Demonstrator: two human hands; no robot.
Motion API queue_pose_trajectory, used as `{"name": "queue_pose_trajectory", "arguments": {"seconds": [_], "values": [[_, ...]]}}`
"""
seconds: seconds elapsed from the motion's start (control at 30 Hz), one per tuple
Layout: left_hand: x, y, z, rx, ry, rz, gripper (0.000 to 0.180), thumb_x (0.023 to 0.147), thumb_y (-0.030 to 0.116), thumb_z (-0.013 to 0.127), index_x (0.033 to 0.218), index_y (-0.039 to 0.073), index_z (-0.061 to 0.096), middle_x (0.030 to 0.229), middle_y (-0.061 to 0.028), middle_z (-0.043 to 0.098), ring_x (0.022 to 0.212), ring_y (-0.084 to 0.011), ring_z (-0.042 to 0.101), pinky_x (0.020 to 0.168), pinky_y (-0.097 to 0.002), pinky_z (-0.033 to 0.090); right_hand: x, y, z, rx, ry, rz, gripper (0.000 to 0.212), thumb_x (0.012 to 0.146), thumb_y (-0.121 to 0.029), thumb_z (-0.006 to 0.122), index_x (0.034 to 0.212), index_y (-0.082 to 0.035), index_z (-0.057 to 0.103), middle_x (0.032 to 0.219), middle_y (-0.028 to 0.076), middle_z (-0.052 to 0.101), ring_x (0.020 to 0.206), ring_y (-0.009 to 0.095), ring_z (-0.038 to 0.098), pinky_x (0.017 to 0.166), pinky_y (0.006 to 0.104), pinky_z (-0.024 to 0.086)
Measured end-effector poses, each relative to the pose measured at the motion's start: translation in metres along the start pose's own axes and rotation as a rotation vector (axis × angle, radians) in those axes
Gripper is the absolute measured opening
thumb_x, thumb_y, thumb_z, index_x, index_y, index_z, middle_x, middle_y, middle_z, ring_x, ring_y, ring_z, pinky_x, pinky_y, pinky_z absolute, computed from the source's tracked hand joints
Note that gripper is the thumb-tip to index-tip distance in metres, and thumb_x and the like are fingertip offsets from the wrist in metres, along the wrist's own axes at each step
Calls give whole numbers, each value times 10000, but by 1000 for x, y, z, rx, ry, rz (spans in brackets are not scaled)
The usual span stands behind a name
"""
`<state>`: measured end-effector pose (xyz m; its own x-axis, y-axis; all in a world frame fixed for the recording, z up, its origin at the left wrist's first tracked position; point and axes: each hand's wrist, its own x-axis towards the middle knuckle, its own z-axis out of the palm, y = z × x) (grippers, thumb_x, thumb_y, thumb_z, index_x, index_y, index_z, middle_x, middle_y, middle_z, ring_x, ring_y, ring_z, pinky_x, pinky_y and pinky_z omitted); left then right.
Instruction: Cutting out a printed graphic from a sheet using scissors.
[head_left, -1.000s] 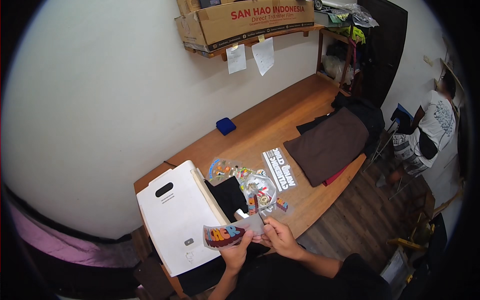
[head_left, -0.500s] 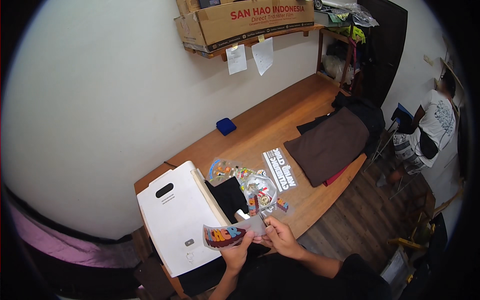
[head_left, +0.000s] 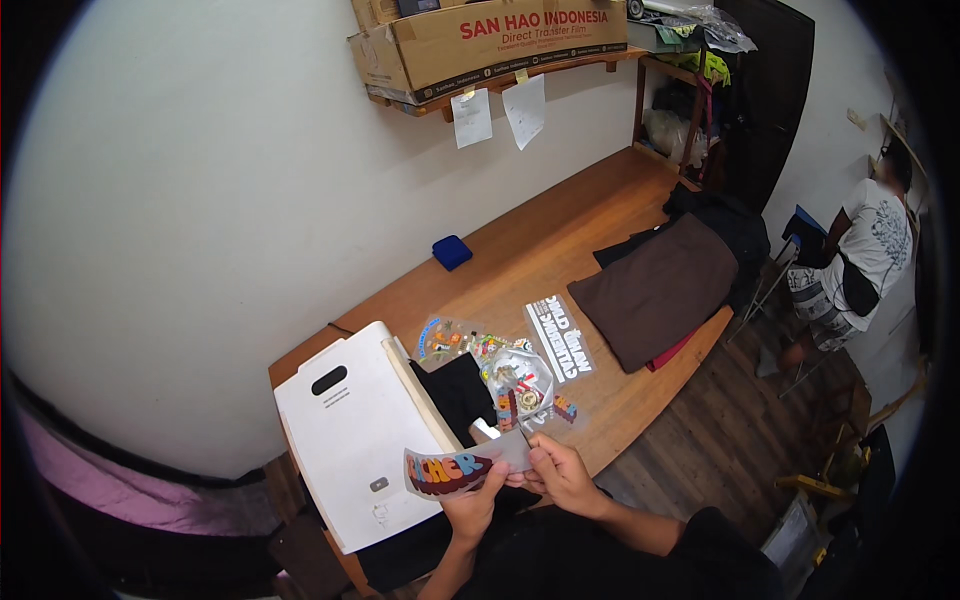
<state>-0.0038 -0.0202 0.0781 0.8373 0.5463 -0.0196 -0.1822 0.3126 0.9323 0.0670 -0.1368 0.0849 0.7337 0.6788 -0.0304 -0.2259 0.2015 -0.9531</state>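
Note:
A curved strip of clear transfer film (head_left: pixel 447 472) with colourful lettering hangs over the near edge of the white machine. My left hand (head_left: pixel 472 508) pinches it from below, its thumb along the strip. My right hand (head_left: pixel 563 480) is closed at the strip's right end, around what looks like a pair of scissors (head_left: pixel 524 436); only a thin dark blade shows, and the handles are hidden in the fingers. Just beyond my hands lies a clear plastic bag (head_left: pixel 522 378) of small coloured pieces, with printed film sheets (head_left: pixel 452 340) beside it.
The white machine (head_left: pixel 350 440) stands left, with black cloth (head_left: pixel 452 396) at its side. A white-lettered film (head_left: pixel 560 340) and folded dark garments (head_left: pixel 660 290) lie right on the wooden table (head_left: pixel 520 265). A blue box (head_left: pixel 452 253) sits near the wall. Another person (head_left: pixel 868 250) is at far right.
The blade at the strip's right end shows a little less than before. Otherwise both hands and the film stay almost in place.

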Motion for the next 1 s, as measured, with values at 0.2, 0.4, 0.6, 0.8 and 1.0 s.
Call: {"name": "queue_pose_trajectory", "arguments": {"seconds": [0.2,0.4,0.6,0.8,1.0], "values": [[-1,4,2,-9,-11,-14,209,774,-46,544,967,-92,478,749,-169,580,577,-202,595,529,-281,529,-1,-3,0,-5,2,-6,193,906,-187,401,787,-38,430,569,-44,381,499,18,334,435,178,289],[-1,5,1,-11,-8,-6,204,775,-47,542,964,-91,480,748,-167,581,575,-200,596,526,-278,528,-1,3,-2,24,-6,1,202,906,-188,400,783,-33,441,563,-42,385,494,19,335,434,181,288],[-2,5,2,-27,-8,-11,203,776,-50,539,966,-89,480,747,-165,581,578,-203,597,530,-281,528,-2,3,1,11,28,-11,225,909,-196,394,763,-32,443,565,-40,388,496,20,336,433,181,284],[-3,7,5,-52,17,-24,223,777,-39,545,981,-91,470,737,-163,578,569,-205,593,529,-287,527,-4,1,2,42,65,-12,225,912,-207,388,765,-41,427,587,-33,385,496,21,322,431,173,273],[-2,9,7,-75,71,8,221,789,-11,545,983,-82,467,742,-154,575,566,-202,588,520,-290,522,-4,-6,-4,76,8,-35,258,916,-289,349,846,-45,396,623,-10,355,504,38,290,435,166,258]]}}
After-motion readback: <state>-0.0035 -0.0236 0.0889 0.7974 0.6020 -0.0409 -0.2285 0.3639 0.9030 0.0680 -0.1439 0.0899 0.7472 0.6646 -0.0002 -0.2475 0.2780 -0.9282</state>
